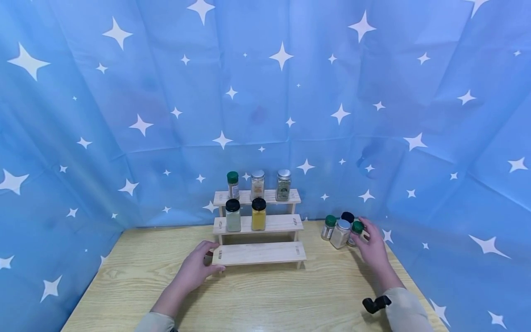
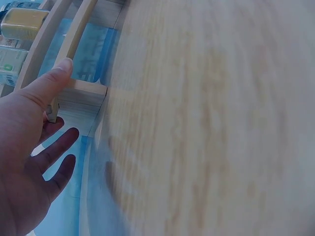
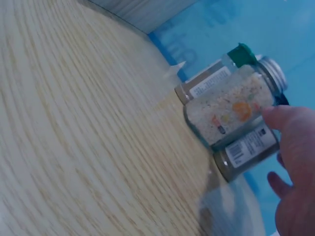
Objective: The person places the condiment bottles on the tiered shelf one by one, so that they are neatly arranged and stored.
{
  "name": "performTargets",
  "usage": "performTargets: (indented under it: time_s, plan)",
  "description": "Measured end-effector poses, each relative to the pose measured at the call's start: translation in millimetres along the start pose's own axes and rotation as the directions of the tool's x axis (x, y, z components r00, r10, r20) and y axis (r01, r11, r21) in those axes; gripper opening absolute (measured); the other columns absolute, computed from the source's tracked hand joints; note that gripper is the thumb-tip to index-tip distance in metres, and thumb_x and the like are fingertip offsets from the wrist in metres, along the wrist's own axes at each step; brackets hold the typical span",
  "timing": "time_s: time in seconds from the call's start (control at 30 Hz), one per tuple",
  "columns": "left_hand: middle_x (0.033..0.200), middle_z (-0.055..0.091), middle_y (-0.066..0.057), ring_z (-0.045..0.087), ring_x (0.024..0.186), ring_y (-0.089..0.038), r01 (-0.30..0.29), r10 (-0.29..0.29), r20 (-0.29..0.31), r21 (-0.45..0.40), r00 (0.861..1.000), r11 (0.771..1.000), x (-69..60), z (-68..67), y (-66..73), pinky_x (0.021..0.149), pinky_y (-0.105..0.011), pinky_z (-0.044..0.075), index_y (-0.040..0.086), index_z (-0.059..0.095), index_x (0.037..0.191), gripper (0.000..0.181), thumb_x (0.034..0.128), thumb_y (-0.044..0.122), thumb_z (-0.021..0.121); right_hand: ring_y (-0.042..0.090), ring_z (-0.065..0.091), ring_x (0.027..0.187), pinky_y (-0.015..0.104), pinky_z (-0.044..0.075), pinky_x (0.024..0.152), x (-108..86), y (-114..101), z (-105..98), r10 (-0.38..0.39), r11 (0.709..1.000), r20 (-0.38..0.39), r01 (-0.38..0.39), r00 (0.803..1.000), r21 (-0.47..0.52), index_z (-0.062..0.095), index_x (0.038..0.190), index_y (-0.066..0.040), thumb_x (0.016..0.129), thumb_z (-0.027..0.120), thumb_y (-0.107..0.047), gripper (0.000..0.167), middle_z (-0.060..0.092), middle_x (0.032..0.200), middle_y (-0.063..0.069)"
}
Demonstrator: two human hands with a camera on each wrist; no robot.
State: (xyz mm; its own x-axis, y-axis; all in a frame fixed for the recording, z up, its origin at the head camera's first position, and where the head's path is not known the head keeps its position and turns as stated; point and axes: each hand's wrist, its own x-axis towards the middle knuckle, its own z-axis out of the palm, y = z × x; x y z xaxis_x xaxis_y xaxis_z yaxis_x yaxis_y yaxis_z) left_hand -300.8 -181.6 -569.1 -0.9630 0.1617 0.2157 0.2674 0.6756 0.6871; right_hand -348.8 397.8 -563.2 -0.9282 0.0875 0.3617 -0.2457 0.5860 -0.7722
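My left hand point(image 1: 198, 266) grips the left end of the lowest step of a pale wooden three-step rack point(image 1: 261, 254), thumb on the front edge; its other fingers are spread in the left wrist view. At the right, my right hand point(image 1: 374, 249) has thumb and forefinger about a green-capped spice jar point(image 3: 248, 147), which stands on the table. Touching or close beside it are a silver-capped jar point(image 1: 340, 234) of pale, speckled contents, another green-capped jar point(image 1: 328, 228) and a black-capped jar point(image 1: 347, 216), mostly hidden behind.
On the top step stand a green-capped jar point(image 1: 233, 185) and two silver-capped jars, one with green flakes point(image 1: 284, 185). The middle step carries black-capped jars, one pale green point(image 1: 233, 216), one yellow point(image 1: 259, 214). A blue star-patterned curtain point(image 1: 257, 110) surrounds the wooden table point(image 1: 265, 299).
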Motion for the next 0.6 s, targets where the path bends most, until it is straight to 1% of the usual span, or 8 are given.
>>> performTargets:
  time_s: [0.13,0.23,0.27,0.33,0.37,0.43,0.5,0.6]
  plan:
    - [0.142,0.066,-0.003,0.071,0.119,-0.026,0.001,-0.001,0.000,0.001,1.000,1.000,-0.2,0.0,-0.4,0.103,-0.051,0.060,0.010,0.068,0.145,0.068,0.0866,0.027,0.098,0.060,0.042,0.148,0.078,0.040,0.116,2.4,4,5,-0.016,1.000,-0.001,0.016,1.000,0.016,0.035,0.169,0.000,0.113,0.064,-0.010,0.064,0.033,0.170,0.032]
    - [0.141,0.067,-0.003,0.071,0.119,-0.026,0.002,-0.002,0.000,-0.002,1.000,1.000,0.3,0.3,-1.3,0.103,-0.051,0.060,0.010,0.068,0.145,0.068,0.0863,0.027,0.098,0.054,0.050,0.144,0.073,0.047,0.114,2.7,7,9,-0.024,1.000,-0.025,0.025,0.999,0.007,0.042,0.165,-0.001,0.114,0.062,-0.005,0.056,0.042,0.165,0.027]
    - [0.141,0.067,-0.003,0.071,0.119,-0.026,0.001,-0.001,0.000,-0.003,1.000,1.000,0.3,0.5,-1.6,0.102,-0.052,0.060,0.010,0.068,0.144,0.068,0.0861,0.027,0.098,0.051,0.052,0.142,0.066,0.051,0.114,2.4,8,10,-0.021,1.000,-0.037,0.021,0.999,-0.001,0.044,0.164,-0.002,0.113,0.061,-0.005,0.054,0.045,0.163,0.025]
    - [0.141,0.067,-0.003,0.071,0.119,-0.026,0.003,-0.003,0.001,-0.007,1.000,1.000,0.7,0.9,-2.1,0.103,-0.052,0.060,0.010,0.068,0.144,0.068,0.0856,0.027,0.098,0.046,0.055,0.139,0.043,0.058,0.110,1.3,9,11,-0.015,1.000,-0.056,0.015,0.998,-0.003,0.046,0.162,-0.003,0.114,0.061,-0.005,0.051,0.047,0.160,0.023]
    - [0.141,0.067,-0.002,0.071,0.119,-0.026,0.004,-0.004,0.001,-0.009,1.000,1.000,0.8,1.0,-2.3,0.103,-0.052,0.060,0.010,0.068,0.144,0.068,0.0854,0.026,0.098,0.044,0.056,0.137,0.031,0.058,0.106,0.2,8,12,-0.010,1.000,-0.065,0.009,0.998,-0.004,0.047,0.162,-0.004,0.114,0.061,-0.006,0.050,0.048,0.160,0.022]
    - [0.141,0.066,-0.002,0.070,0.119,-0.026,0.007,-0.007,0.003,-0.011,1.000,1.000,1.1,1.2,-2.6,0.103,-0.052,0.060,0.010,0.068,0.145,0.068,0.0856,0.026,0.098,0.041,0.057,0.136,0.013,0.051,0.098,-2.1,7,12,0.000,1.000,-0.086,0.000,0.996,-0.003,0.049,0.161,-0.005,0.114,0.062,-0.007,0.050,0.050,0.158,0.021]
    - [0.142,0.066,-0.002,0.070,0.120,-0.026,0.009,-0.009,0.004,-0.009,1.000,1.000,1.4,1.0,-2.5,0.103,-0.052,0.060,0.011,0.068,0.145,0.069,0.0856,0.026,0.098,0.041,0.057,0.133,0.004,0.045,0.091,-4.1,3,11,0.008,1.000,-0.106,-0.007,0.994,0.007,0.050,0.161,-0.005,0.113,0.064,-0.008,0.050,0.051,0.156,0.022]
    - [0.142,0.066,-0.003,0.070,0.120,-0.026,0.007,-0.007,0.001,-0.004,1.000,1.000,1.9,1.2,-2.9,0.103,-0.052,0.060,0.010,0.068,0.145,0.069,0.0857,0.026,0.098,0.037,0.058,0.127,0.004,0.046,0.089,-7.5,-4,8,0.012,1.000,-0.141,-0.012,0.990,0.001,0.051,0.159,-0.005,0.111,0.067,-0.008,0.051,0.052,0.150,0.022]
